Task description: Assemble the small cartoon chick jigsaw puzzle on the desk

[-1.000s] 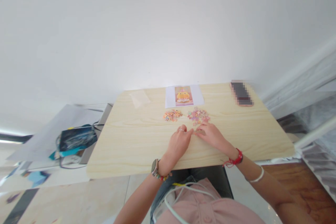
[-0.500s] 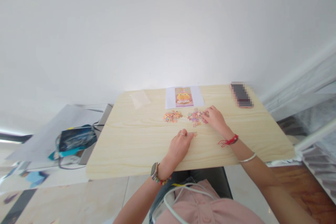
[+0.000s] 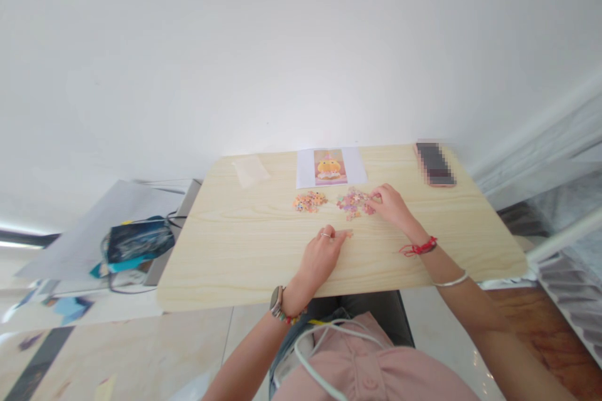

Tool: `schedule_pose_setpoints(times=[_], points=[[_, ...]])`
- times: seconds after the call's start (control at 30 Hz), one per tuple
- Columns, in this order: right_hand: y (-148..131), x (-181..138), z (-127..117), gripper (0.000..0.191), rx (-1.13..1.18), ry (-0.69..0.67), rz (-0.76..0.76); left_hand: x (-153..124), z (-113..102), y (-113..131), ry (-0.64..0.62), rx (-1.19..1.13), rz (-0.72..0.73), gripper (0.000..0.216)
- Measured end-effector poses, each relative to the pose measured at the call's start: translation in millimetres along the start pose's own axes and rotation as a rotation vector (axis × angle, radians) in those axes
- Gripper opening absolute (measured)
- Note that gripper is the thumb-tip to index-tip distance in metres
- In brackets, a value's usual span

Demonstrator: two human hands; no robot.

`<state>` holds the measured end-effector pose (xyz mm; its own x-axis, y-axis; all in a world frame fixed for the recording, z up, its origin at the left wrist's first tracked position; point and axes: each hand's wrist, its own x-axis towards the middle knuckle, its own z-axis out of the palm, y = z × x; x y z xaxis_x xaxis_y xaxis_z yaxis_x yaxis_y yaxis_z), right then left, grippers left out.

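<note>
Table (image 3: 226,250), pale wood.
Print (image 3: 330,167): at the far edge.
Pink pile (image 3: 352,202): just nearer than the print. Right hand (image 3: 391,207) touches its right edge, fingers curled narrow; whether they hold anything cannot be told.
Orange pile (image 3: 309,202): near-left of print.
Piece (image 3: 347,233): nearer still, pinched by left hand (image 3: 320,257).
Phone (image 3: 435,164): right of print.

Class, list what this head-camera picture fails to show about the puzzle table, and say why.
Head view:
Phone: screen pixelated.
Pink pile: pieces too small to tell apart.
Right hand: its fingers hide whether it grips a piece.
Left hand: the grip on the piece is too small to judge.
Bag: blurred.
</note>
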<state>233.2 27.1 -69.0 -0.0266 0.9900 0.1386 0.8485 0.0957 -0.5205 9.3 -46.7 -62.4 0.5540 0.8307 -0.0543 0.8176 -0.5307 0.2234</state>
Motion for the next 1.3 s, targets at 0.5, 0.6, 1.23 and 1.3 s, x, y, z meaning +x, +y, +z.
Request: schedule_pose_setpoints(times=[0.5,0.6,1.23,1.3], points=[[-17.8,17.8,-3.1,0.014,-0.071,-0.082,-0.181,0.8,-9.3,-20.7,0.078,0.096,-0.11,0.03],[-14.4,33.7,0.4,0.015,-0.112,-0.095,-0.164,4.3,-11.3,-16.1,0.071,0.087,-0.092,0.028],[8.9,0.4,-5.3,0.017,0.027,-0.14,-0.241,65.8,-6.7,-7.6,0.105,0.148,-0.051,0.03],[7.0,-5.8,-4.8,0.017,0.023,-0.155,-0.255,62.9,-6.9,-6.9,0.09,0.154,-0.063,0.026]])
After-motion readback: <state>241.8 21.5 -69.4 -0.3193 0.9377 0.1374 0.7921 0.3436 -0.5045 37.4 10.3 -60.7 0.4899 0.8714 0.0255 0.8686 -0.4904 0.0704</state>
